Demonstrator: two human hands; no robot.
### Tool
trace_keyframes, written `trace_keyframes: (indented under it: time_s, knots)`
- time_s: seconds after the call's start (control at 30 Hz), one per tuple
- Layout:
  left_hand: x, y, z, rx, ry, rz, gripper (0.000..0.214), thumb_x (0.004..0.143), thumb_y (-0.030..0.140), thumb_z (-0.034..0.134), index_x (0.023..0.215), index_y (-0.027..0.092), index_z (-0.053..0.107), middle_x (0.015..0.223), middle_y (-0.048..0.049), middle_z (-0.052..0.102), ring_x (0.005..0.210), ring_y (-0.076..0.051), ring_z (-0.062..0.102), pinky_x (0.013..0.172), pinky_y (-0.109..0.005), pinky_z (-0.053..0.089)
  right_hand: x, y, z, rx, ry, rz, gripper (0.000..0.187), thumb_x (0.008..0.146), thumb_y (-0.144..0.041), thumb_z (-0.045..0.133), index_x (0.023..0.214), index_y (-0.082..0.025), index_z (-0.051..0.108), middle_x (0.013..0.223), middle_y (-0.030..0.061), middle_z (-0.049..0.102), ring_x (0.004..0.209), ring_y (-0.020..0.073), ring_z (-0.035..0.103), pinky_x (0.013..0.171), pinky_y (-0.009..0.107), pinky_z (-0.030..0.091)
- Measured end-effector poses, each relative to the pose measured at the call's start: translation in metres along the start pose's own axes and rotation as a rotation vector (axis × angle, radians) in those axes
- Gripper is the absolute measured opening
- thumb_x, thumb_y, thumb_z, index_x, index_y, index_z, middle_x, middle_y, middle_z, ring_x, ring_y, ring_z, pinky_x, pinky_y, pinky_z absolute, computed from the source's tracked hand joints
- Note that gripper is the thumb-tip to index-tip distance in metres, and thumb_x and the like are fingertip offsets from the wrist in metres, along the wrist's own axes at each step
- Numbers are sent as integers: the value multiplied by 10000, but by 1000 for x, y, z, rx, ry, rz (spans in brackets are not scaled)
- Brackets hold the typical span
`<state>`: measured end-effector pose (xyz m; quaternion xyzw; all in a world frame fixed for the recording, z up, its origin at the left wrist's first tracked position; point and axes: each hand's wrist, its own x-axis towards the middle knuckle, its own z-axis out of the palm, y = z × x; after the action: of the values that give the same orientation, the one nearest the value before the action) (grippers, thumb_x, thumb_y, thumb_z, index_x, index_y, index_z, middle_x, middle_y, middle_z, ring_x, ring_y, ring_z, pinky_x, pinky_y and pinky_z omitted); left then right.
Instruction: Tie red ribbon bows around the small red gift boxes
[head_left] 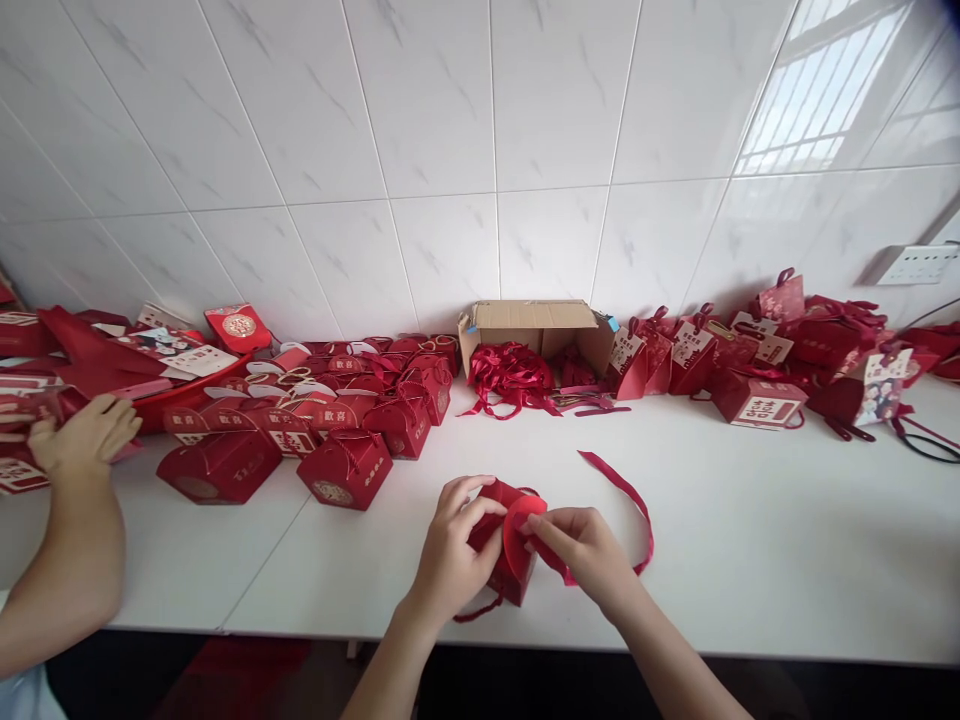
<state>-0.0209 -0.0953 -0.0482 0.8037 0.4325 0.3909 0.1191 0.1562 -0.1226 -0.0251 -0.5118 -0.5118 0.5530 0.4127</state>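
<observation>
Red folded-card gift box (516,582) sits on the near edge of the tabletop (750,540), tilted, directly between both hands. Left hand (459,548): grip closed on the box's side and top. Right hand (583,552): grip pinched on the crimson satin ribbon (636,500) at the box's bright red rounded card flap (516,548); can't tell if the flap edge is caught too. Ribbon's free end curls out to the right; dark red twisted cord (480,608) loops below the box.

My read: step in hand is fitting ribbon at the flap. Next move calls for left steady on the box, right working with fine fingertip control; creasing thin card is the risk.

Tabletop is white, smooth, with a seam left of the hands. Beyond, left: rows of red handled card boxes (346,470); another person's hand (90,435) rests among red packaging. Centre back: open brown cardboard carton (534,316) with heaped crimson ribbons (506,375). Right: tagged red card boxes (690,360). Behind: glossy white marbled wall tiles (435,120), barred-window reflection, white power strip (916,266).
</observation>
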Motion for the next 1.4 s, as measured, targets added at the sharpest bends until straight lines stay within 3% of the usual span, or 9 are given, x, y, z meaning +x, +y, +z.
trace_keyframes:
  time_s: [0.17, 0.33, 0.5, 0.7, 0.93, 1.1, 1.2, 1.27, 1.4]
  knots:
    - [1, -1, 1, 56, 70, 67, 143, 840, 161, 541, 805, 233, 660, 1106, -74, 607, 1078, -241, 541, 878, -420, 504, -1, 7, 0, -124, 40, -107, 419, 819, -525, 535, 665, -172, 700, 567, 16, 540, 529, 131, 447, 520, 268, 399]
    - [12, 4, -10, 151, 192, 199, 132, 820, 145, 579, 833, 240, 668, 1065, -65, 615, 1045, -229, 552, 890, -411, 499, 6, 7, -5, -398, 308, -392, 269, 804, -468, 584, 862, -244, 722, 1047, 102, 615, 1002, 282, 553, 906, 435, 406]
    - [32, 21, -31, 192, 281, 242, 85, 825, 208, 591, 844, 255, 659, 1056, -48, 617, 1044, -235, 566, 900, -422, 494, 23, -16, -1, -221, -2, -404, 280, 844, -445, 536, 895, -218, 691, 906, 43, 676, 885, 213, 613, 804, 320, 466]
    - [13, 11, -36, 117, 113, 13, 294, 834, 259, 578, 1123, 228, 535, 1111, -83, 609, 1055, -241, 578, 892, -409, 505, 12, -55, -21, 2, 26, -485, 226, 843, -399, 587, 787, -192, 659, 799, 32, 687, 804, 189, 628, 766, 295, 474]
    - [-12, -9, -18, -107, 34, -251, 160, 852, 328, 553, 962, 221, 595, 894, -31, 678, 817, -182, 674, 677, -296, 592, -27, -88, -46, 175, 128, -715, 202, 871, -357, 573, 742, -219, 645, 717, 20, 637, 705, 164, 586, 677, 290, 464]
    - [-16, -5, -14, -207, 189, -392, 221, 853, 386, 542, 961, 200, 593, 822, -41, 676, 738, -179, 679, 589, -251, 566, -3, -69, -30, 13, 53, -532, 285, 871, -422, 536, 717, -195, 615, 590, -6, 519, 583, 140, 515, 608, 283, 433]
    - [-22, -5, -10, -294, 268, -475, 305, 848, 423, 535, 1042, 188, 555, 869, -57, 666, 598, -147, 650, 524, -246, 537, 19, -45, -12, -273, -56, -420, 306, 871, -402, 505, 677, -190, 613, 986, 73, 621, 955, 225, 576, 872, 375, 408]
    - [-26, -5, -7, -355, 302, -519, 341, 846, 437, 529, 1079, 188, 520, 954, -81, 659, 559, -133, 634, 517, -257, 532, 27, -30, -1, -409, -99, -357, 321, 871, -367, 485, 631, -192, 606, 1185, 85, 576, 1205, 283, 451, 995, 447, 302]
    - [-30, 3, -2, -433, 343, -568, 340, 832, 435, 545, 1065, 190, 507, 1031, -104, 647, 569, -127, 626, 543, -276, 530, 33, -15, 12, -504, -161, -263, 327, 872, -309, 446, 587, -196, 556, 1171, 89, 603, 1323, 282, 326, 1032, 508, 193]
